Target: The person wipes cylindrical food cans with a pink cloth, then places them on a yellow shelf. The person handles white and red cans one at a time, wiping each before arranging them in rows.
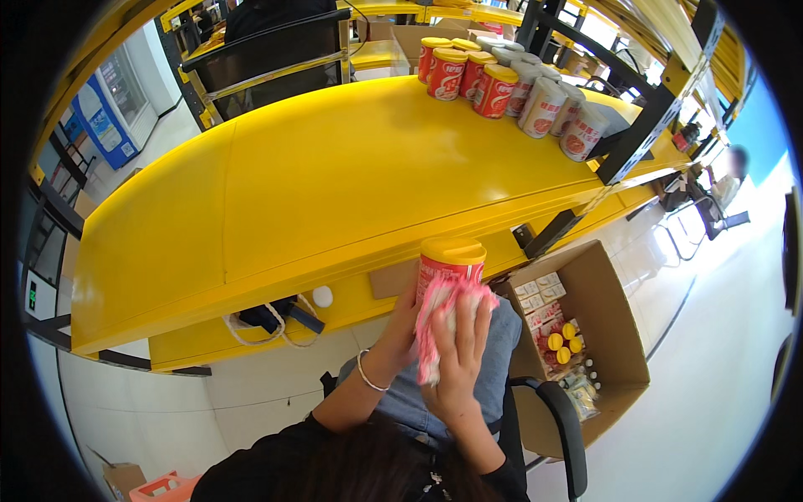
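A red canister with a yellow lid [453,251] is held upright above my lap, in front of the yellow shelf's edge. My left hand [408,317] grips its left side; the fingers are partly hidden behind a cloth. Against the canister's near side, my right hand [461,351] presses a pink and white cloth [433,339]. At the back right of the yellow shelf [313,182] stand several red canisters with yellow lids [495,93], beside several whitish canisters with silver-grey lids [541,108].
A large cardboard box [618,351] with small cartons, yellow-lidded containers and bags stands on the floor at right, by the chair's armrest [561,420]. A black upright post [646,132] rises at the shelf's right end. The lower shelf [351,314] holds a dark bag with rope handles [270,320].
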Demonstrator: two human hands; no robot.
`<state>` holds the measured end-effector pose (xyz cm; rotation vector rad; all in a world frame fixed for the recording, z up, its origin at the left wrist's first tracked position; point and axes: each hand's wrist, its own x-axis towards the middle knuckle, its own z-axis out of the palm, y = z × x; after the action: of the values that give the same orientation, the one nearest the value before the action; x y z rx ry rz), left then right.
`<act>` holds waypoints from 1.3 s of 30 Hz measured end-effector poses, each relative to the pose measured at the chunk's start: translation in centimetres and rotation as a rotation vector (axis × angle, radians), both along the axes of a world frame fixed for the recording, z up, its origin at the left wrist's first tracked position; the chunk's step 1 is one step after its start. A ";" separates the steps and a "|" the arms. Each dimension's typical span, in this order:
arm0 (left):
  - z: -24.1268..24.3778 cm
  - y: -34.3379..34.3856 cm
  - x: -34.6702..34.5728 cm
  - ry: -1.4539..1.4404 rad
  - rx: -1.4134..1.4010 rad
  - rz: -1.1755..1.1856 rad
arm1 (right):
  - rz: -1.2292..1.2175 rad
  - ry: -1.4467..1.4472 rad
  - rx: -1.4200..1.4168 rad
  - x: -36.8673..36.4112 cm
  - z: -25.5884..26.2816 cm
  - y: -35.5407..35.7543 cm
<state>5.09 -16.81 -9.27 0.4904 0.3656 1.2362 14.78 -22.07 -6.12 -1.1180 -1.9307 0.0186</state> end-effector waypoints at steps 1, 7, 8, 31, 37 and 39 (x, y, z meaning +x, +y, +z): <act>0.9 -0.1 -0.5 0.043 0.068 0.000 | 0.022 0.023 0.023 -0.2 -0.9 -0.6; 3.4 -0.7 -0.6 0.073 0.226 0.147 | 0.066 0.048 0.184 -0.1 -3.0 -1.1; 3.5 -0.8 -0.6 0.048 0.229 0.139 | 0.060 0.053 0.229 -0.2 -2.7 -0.7; 3.3 -1.2 0.4 0.542 0.246 0.100 | 0.183 1.301 -0.520 0.2 1.9 1.6; 3.5 -1.1 -0.6 0.544 0.300 0.042 | 0.138 1.460 -0.604 1.8 1.3 2.5; 3.7 -1.4 -0.7 0.446 0.244 -0.003 | 0.212 1.493 -0.645 2.5 1.2 2.4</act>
<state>4.44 -18.19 -5.61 0.9830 0.5925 1.1689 17.26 -19.67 -4.90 -0.7952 -0.6226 1.2756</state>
